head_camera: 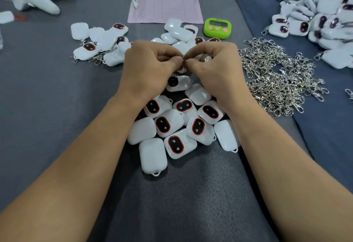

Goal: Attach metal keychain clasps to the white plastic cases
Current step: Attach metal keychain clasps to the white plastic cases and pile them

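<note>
Your left hand and right hand meet over the desk's middle, both pinching one metal clasp. You're probably opening its ring. Next, it needs threading through the loop of a case.

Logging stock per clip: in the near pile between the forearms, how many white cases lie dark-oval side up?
7 white cases: one at the far end; three in the next row; two below; one nearest the camera. Others may be hidden underneath.
</note>
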The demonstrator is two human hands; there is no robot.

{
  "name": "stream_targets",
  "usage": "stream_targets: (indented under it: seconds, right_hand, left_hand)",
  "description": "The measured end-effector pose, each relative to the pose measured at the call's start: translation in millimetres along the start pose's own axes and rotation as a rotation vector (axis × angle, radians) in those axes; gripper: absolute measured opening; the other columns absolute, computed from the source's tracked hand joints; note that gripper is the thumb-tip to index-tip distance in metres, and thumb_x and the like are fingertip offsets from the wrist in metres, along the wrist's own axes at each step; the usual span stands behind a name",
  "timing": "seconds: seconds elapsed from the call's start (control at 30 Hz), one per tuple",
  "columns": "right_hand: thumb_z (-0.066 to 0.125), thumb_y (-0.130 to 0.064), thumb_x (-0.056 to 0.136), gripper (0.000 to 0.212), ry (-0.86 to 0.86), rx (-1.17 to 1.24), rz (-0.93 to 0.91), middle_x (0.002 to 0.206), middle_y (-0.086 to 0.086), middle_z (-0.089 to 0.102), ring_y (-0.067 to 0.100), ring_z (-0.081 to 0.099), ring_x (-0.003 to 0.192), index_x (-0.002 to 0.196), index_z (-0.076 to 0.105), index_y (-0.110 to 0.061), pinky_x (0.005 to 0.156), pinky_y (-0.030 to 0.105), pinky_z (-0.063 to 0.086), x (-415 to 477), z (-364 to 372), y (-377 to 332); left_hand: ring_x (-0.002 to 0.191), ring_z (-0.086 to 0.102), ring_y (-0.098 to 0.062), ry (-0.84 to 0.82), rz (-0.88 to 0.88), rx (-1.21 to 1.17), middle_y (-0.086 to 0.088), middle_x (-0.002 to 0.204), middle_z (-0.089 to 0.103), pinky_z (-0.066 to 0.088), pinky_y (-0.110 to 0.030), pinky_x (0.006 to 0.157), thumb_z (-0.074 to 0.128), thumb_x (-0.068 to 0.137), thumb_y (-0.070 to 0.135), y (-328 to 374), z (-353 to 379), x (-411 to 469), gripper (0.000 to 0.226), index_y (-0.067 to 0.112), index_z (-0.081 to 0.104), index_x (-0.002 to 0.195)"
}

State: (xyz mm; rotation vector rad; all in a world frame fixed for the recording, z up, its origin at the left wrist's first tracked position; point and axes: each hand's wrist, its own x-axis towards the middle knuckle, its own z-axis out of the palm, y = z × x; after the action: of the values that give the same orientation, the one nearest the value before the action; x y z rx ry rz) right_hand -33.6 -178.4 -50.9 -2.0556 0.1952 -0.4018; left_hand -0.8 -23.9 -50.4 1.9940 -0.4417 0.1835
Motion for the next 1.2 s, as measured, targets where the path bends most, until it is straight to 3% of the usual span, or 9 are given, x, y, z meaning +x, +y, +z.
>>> stream_targets:
  seconds: [0.23, 0.37, 0.47, 0.63, 0.77, 0.9, 1.0, 1.1, 1.2]
  right_hand:
    - [0.078, -0.017, 0.077, 0.010, -0.085, -0.042, 0.007, 0.054, -0.011, 0.055, 0.004, 0.043, 0.049, 0.076, 0.078, -0.027, 0.051, 0.019, 0.035, -5.3, -1.4, -1.7]
    - [0.076, -0.019, 0.078, 0.014, -0.067, -0.124, -0.008, 0.053, -0.017, 0.060, 0.002, 0.051, 0.054, 0.069, 0.076, -0.030, 0.054, 0.015, 0.037, -4.5, -0.8, -2.3]
    - [0.075, -0.020, 0.078, 0.019, -0.035, -0.161, -0.019, 0.046, -0.025, 0.054, -0.001, 0.051, 0.052, 0.063, 0.072, -0.032, 0.049, 0.010, 0.033, -4.0, -0.1, -2.9]
    - [0.080, -0.026, 0.076, 0.011, -0.031, -0.103, -0.021, 0.041, -0.020, 0.048, 0.004, 0.045, 0.045, 0.067, 0.074, -0.028, 0.046, 0.013, 0.028, -7.2, 0.7, -3.3]
    - [0.079, -0.023, 0.078, 0.014, -0.056, -0.103, -0.007, 0.040, -0.014, 0.044, 0.006, 0.040, 0.042, 0.066, 0.073, -0.027, 0.044, 0.014, 0.026, -7.5, 0.3, -3.6]
    - [0.076, -0.019, 0.080, 0.015, -0.086, -0.118, -0.028, 0.051, -0.013, 0.053, 0.002, 0.043, 0.046, 0.068, 0.073, -0.029, 0.048, 0.013, 0.031, -5.7, -1.6, -3.1]
    - [0.074, -0.015, 0.080, 0.018, -0.103, -0.062, -0.009, 0.048, -0.015, 0.055, 0.002, 0.045, 0.047, 0.067, 0.074, -0.028, 0.051, 0.015, 0.034, -5.2, 0.1, -2.6]
    - [0.075, -0.013, 0.077, 0.014, -0.058, 0.083, 0.029, 0.058, -0.010, 0.068, 0.005, 0.055, 0.057, 0.068, 0.077, -0.024, 0.058, 0.026, 0.046, -4.9, 0.0, -3.4]
    - [0.075, -0.011, 0.076, 0.018, -0.050, 0.130, 0.045, 0.062, -0.009, 0.071, 0.008, 0.062, 0.064, 0.066, 0.076, -0.026, 0.065, 0.028, 0.051, -2.8, -2.8, -2.7]
  left_hand:
    - [0.068, 0.071, 0.004, 0.020, 0.005, 0.013, 0.020, 0.073, 0.073, 0.052, -0.010, 0.063, 0.078, 0.080, 0.010, 1.3, -2.3, -3.8, 0.018, 0.027, 0.080, 0.084]
    - [0.072, 0.069, 0.008, 0.034, 0.024, 0.073, 0.024, 0.075, 0.073, 0.052, -0.010, 0.066, 0.076, 0.080, 0.013, 1.0, -2.2, -3.5, 0.020, 0.031, 0.082, 0.085]
    - [0.077, 0.065, 0.013, 0.034, 0.072, 0.157, 0.023, 0.074, 0.072, 0.051, -0.010, 0.072, 0.075, 0.079, 0.016, 1.6, -2.5, -2.9, 0.019, 0.032, 0.082, 0.085]
    - [0.077, 0.063, 0.017, 0.035, 0.125, 0.175, 0.033, 0.072, 0.061, 0.045, -0.003, 0.069, 0.077, 0.077, 0.012, 2.3, -6.4, -2.8, 0.020, 0.028, 0.082, 0.086]
    - [0.074, 0.068, 0.009, 0.040, 0.109, 0.141, 0.023, 0.075, 0.069, 0.049, -0.006, 0.070, 0.077, 0.077, 0.010, 1.7, -5.9, -4.2, 0.024, 0.025, 0.081, 0.096]
    - [0.078, 0.070, 0.006, 0.010, 0.110, 0.097, 0.015, 0.080, 0.074, 0.049, -0.006, 0.075, 0.077, 0.080, 0.008, 4.4, -5.2, -3.1, 0.026, 0.021, 0.079, 0.103]
    - [0.077, 0.071, 0.005, 0.033, 0.078, 0.019, 0.017, 0.082, 0.074, 0.053, -0.013, 0.073, 0.078, 0.081, 0.011, 6.5, -3.5, -2.8, 0.021, 0.023, 0.079, 0.099]
    - [0.074, 0.070, 0.008, 0.106, 0.024, -0.040, 0.023, 0.078, 0.073, 0.050, -0.007, 0.067, 0.082, 0.080, 0.017, 7.0, -1.6, -3.6, 0.017, 0.027, 0.079, 0.093]
    - [0.072, 0.071, 0.003, 0.037, 0.003, -0.059, 0.022, 0.073, 0.074, 0.054, -0.013, 0.068, 0.082, 0.078, 0.014, 6.0, -4.4, -2.8, 0.023, 0.036, 0.077, 0.081]
